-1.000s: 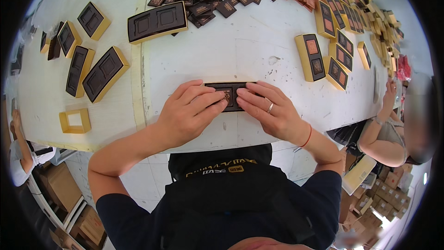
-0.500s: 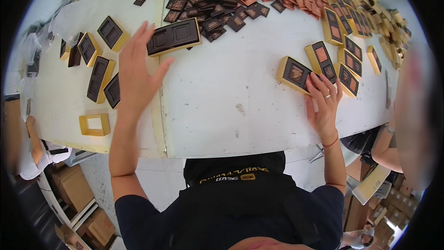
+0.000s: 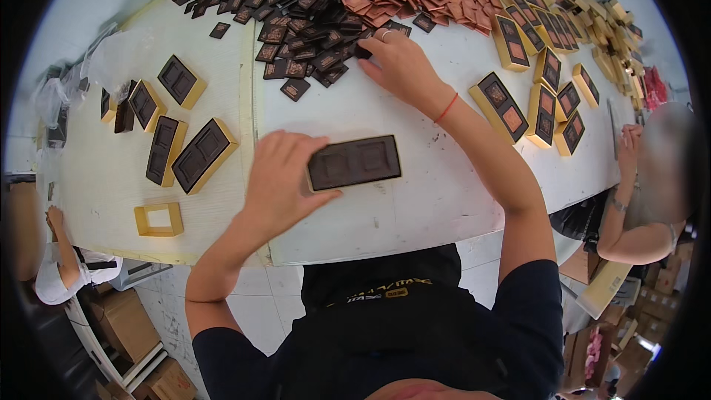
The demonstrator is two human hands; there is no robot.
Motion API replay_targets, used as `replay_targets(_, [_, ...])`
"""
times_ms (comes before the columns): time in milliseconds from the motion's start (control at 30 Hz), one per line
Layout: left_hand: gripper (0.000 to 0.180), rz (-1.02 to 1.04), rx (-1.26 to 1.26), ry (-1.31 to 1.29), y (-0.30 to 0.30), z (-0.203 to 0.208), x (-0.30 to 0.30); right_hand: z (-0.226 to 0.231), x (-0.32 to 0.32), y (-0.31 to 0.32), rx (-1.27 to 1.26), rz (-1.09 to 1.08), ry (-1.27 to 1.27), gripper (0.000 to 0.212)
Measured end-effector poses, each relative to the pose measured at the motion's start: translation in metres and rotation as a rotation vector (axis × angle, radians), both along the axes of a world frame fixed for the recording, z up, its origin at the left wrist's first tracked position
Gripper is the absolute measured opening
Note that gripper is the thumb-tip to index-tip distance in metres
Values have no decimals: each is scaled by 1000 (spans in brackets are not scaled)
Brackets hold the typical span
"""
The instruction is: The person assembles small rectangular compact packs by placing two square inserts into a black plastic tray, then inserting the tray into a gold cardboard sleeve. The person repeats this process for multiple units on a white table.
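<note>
Toward the tabletop's (image 3: 444,192) near edge, the left hand (image 3: 278,179) clasps the left end of a gold-sided box (image 3: 354,163). The right hand (image 3: 404,68), moved from the right-edge boxes (image 3: 541,115), stretches to the dark squares (image 3: 290,26), fingers narrowed; its hold is unclear.

Left grip (image 3: 280,178) holds a gold-sided box (image 3: 354,163) — right grip (image 3: 402,67) at dark squares (image 3: 296,4).

The one wide fisheye view looks steeply down and forward from the wearer's head, above and behind the fingers of the bare left hand (image 3: 280,174) and bare right hand (image 3: 404,67). The black cloth apron (image 3: 392,344) lies nearer, on the wearer's side of the fingers; the smooth white tabletop (image 3: 437,200) spreads around and beyond them, its near edge bowed.
</note>
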State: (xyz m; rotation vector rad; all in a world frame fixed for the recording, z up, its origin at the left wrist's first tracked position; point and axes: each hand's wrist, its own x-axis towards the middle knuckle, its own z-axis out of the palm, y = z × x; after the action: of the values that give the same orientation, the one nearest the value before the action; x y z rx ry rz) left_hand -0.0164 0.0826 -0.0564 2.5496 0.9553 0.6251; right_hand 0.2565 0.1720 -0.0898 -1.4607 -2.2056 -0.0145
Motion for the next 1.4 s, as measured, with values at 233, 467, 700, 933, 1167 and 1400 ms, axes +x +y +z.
replay_targets(233, [76, -57, -60, -72, -5, -16, 3, 37, 8, -53, -674, 73, 816, 20])
replay_targets(467, [71, -30, -123, -199, -10, -25, 10, 42, -33, -126, -317, 299, 419, 20])
replay_targets(700, [46, -180, 293, -187, -22, -28, 11, 36, -32, -122, -124, 393, 272, 25])
replay_targets(933, [35, -185, 374, 24, -34, -16, 14, 40, 67, -19, 71, -47, 209, 16])
replay_targets(1167, [31, -183, 350, 44, -34, -16, 12, 32, 157, 48, -190, -390, 51, 34])
replay_targets(1400, [28, -160, 309, -4, -34, -14, 14, 50, 151, 26, -505, -317, 673, 22])
